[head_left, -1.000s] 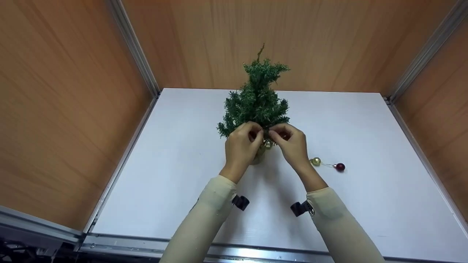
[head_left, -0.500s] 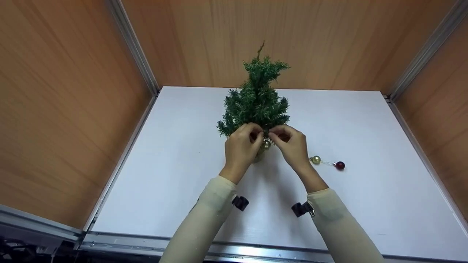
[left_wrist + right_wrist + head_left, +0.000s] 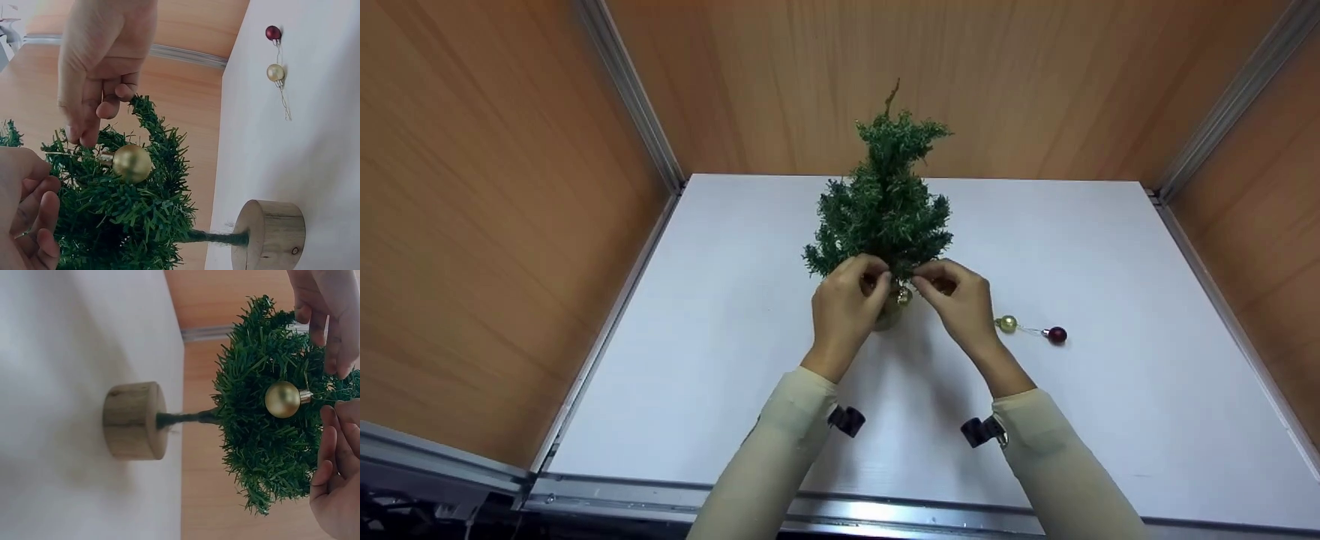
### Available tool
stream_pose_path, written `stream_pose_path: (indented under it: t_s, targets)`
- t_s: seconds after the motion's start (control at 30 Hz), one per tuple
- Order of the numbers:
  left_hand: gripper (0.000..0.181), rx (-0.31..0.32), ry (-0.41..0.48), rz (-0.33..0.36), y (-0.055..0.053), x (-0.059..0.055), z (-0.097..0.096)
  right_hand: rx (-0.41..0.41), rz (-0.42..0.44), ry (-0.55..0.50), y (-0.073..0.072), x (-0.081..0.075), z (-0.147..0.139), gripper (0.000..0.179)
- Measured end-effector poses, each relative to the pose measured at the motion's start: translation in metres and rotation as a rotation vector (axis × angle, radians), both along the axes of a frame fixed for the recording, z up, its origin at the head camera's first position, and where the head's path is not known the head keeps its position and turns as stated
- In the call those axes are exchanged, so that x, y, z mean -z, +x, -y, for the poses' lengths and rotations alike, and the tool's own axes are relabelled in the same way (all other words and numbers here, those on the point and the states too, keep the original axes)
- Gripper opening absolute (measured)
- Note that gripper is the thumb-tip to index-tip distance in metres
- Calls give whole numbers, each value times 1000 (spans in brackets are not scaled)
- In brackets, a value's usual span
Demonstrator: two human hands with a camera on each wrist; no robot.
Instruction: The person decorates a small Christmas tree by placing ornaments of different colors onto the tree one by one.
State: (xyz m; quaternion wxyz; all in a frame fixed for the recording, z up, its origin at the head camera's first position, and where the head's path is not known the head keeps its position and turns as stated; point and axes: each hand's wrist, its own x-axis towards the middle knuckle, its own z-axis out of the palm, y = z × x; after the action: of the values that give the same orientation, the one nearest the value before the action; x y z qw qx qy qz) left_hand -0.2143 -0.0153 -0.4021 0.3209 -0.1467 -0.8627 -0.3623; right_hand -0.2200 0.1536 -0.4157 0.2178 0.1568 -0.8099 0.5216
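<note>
A small artificial Christmas tree [image 3: 889, 199] stands on the white tabletop, its round wooden base [image 3: 132, 421] showing in both wrist views. Low on its front side hangs a gold bauble [image 3: 132, 163], cap and thin string [image 3: 62, 152] leading up among the branches. My left hand [image 3: 844, 311] pinches at the string with thumb and forefinger, just left of the bauble in the head view. Opposite it, my right hand [image 3: 962, 307] pinches the string too, fingertips right by the bauble's cap in the right wrist view. A short gap separates the two hands.
Right of the tree, a second gold bauble [image 3: 1007, 324] and a dark red bauble [image 3: 1057, 335] with strings lie on the tabletop [image 3: 1110, 420]. Wooden panels [image 3: 997, 90] enclose the back and sides, and a metal rail [image 3: 877, 510] runs along the front edge.
My left hand has moved slightly left, widening the gap between the hands. The gold bauble has shifted a little left. The whole head view has tilted slightly.
</note>
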Motion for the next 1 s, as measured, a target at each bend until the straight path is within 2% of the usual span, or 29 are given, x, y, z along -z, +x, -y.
stream_pose_path:
  t_s: [0.27,0.47,0.73,0.87,1.0]
  targets:
    - [6,-8,69,-3,6,-1,11,33,-39,-47,2,-5,-4,10]
    - [7,4,110,-20,14,5,14,74,-51,-66,3,-9,-15,8]
    - [9,13,98,-24,25,32,10,180,-47,-56,8,-6,-46,14]
    - [16,-9,62,8,29,45,6,229,-32,-27,9,0,-67,16]
    - [22,3,57,39,32,54,2,278,0,15,10,7,-87,19]
